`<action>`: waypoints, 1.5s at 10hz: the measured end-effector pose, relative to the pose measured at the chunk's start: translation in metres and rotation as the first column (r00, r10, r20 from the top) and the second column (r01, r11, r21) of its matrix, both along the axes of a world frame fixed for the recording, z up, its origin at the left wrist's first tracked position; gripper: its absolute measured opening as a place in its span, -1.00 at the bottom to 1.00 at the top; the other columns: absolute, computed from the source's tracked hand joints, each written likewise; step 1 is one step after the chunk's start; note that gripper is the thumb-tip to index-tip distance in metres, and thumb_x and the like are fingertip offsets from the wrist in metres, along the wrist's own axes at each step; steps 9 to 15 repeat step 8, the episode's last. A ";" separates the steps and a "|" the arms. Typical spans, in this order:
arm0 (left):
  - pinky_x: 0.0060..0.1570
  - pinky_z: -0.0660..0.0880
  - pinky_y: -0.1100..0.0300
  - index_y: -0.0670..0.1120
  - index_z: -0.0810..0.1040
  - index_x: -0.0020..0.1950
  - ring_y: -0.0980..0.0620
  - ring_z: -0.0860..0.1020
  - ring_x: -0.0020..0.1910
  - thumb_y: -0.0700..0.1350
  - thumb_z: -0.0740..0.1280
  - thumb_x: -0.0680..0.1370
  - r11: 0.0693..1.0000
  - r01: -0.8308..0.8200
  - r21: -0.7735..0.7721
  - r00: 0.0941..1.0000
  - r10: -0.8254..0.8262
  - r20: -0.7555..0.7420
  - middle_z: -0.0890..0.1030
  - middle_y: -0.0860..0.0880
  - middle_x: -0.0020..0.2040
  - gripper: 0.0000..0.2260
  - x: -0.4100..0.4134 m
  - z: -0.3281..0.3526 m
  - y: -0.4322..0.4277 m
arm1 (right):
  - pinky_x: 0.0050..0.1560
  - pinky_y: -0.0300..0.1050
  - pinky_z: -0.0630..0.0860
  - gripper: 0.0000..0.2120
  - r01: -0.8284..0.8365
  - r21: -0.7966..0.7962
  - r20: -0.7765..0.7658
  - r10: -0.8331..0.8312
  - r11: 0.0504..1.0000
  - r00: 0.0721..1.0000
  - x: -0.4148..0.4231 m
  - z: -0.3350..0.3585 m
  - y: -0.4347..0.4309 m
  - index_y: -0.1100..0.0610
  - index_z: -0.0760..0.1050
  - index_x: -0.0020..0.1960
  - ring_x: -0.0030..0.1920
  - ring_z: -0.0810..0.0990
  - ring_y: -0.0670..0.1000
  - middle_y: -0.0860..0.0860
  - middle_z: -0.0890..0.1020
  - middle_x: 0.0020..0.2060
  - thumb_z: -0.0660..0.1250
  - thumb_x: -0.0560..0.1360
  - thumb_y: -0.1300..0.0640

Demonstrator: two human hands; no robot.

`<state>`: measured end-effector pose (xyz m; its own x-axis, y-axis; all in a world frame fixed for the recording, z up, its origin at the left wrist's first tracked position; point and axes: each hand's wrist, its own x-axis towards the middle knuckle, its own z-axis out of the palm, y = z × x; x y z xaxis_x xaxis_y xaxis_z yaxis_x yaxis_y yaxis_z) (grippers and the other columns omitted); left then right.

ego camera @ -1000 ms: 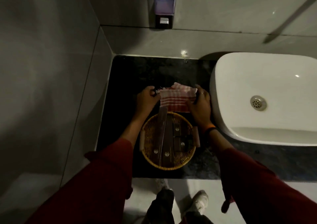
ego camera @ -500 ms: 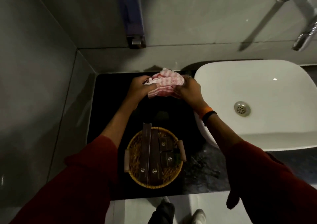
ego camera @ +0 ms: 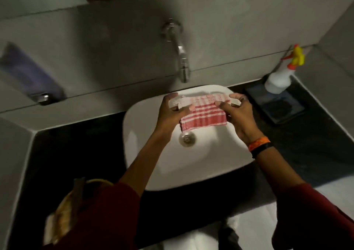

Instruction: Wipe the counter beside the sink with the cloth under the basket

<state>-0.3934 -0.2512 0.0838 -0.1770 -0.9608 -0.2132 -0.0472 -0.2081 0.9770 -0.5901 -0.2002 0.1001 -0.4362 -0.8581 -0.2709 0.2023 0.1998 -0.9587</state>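
Observation:
A folded red-and-white striped cloth (ego camera: 204, 114) is held over the white sink (ego camera: 145, 115), above the drain (ego camera: 187, 138). My left hand (ego camera: 172, 113) grips its left end and my right hand (ego camera: 237, 111) grips its right end. The wicker basket (ego camera: 63, 211) sits on the dark counter (ego camera: 67, 154) at the lower left, mostly hidden by my red left sleeve. More dark counter (ego camera: 316, 144) lies right of the sink.
A chrome tap (ego camera: 181, 58) juts from the grey wall above the sink. A white spray bottle (ego camera: 281, 77) with a yellow-orange nozzle and a dark flat phone (ego camera: 277, 104) sit at the back right. A wall dispenser (ego camera: 32, 75) hangs at the left.
Both hands carried the cloth from the left counter behind the basket rightward to above the sink. The view swung right, so the basket now lies at the lower left.

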 end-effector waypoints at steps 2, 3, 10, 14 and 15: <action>0.09 0.57 -0.01 -0.14 0.44 0.29 -0.06 0.56 0.13 -0.31 0.51 0.43 0.998 0.068 -0.016 0.997 -0.067 0.030 0.54 -0.06 0.17 -0.52 -0.196 -0.016 -0.006 | 0.21 0.19 0.56 -0.78 0.092 0.063 -0.250 -0.074 0.994 0.965 -0.187 -0.020 0.001 0.11 0.44 -0.17 -0.01 0.64 0.24 0.32 0.64 -0.06 0.47 0.46 0.30; 0.05 0.54 0.05 -0.19 0.45 0.29 -0.08 0.57 0.07 -0.29 0.53 0.39 0.995 0.095 0.036 0.991 -0.098 0.095 0.58 -0.15 0.16 -0.50 -0.277 -0.034 -0.008 | 0.11 0.02 0.49 -0.72 0.133 0.081 -0.374 -0.094 0.988 0.923 -0.265 -0.038 -0.007 0.08 0.41 -0.25 -0.17 0.55 0.01 0.08 0.55 -0.25 0.46 0.45 0.34; 0.52 0.13 -0.18 -0.11 0.22 0.55 -0.20 -0.04 0.61 -0.12 0.15 0.66 0.755 0.655 -0.039 0.300 -0.212 0.930 0.04 -0.12 0.63 -0.56 -0.384 -0.132 -0.009 | 0.26 0.16 0.46 -0.68 -0.011 0.472 -0.747 0.406 0.882 0.526 -0.360 -0.126 -0.028 0.24 0.38 0.36 0.29 0.45 0.32 0.28 0.39 0.36 0.17 0.62 0.21; 0.52 0.13 -0.18 -0.11 0.22 0.55 -0.20 -0.04 0.61 -0.12 0.15 0.66 0.755 0.655 -0.039 0.300 -0.212 0.930 0.04 -0.12 0.63 -0.56 -0.384 -0.132 -0.009 | 0.26 0.16 0.46 -0.68 -0.011 0.472 -0.747 0.406 0.882 0.526 -0.360 -0.126 -0.028 0.24 0.38 0.36 0.29 0.45 0.32 0.28 0.39 0.36 0.17 0.62 0.21; 0.52 0.13 -0.18 -0.11 0.22 0.55 -0.20 -0.04 0.61 -0.12 0.15 0.66 0.755 0.655 -0.039 0.300 -0.212 0.930 0.04 -0.12 0.63 -0.56 -0.384 -0.132 -0.009 | 0.26 0.16 0.46 -0.68 -0.011 0.472 -0.747 0.406 0.882 0.526 -0.360 -0.126 -0.028 0.24 0.38 0.36 0.29 0.45 0.32 0.28 0.39 0.36 0.17 0.62 0.21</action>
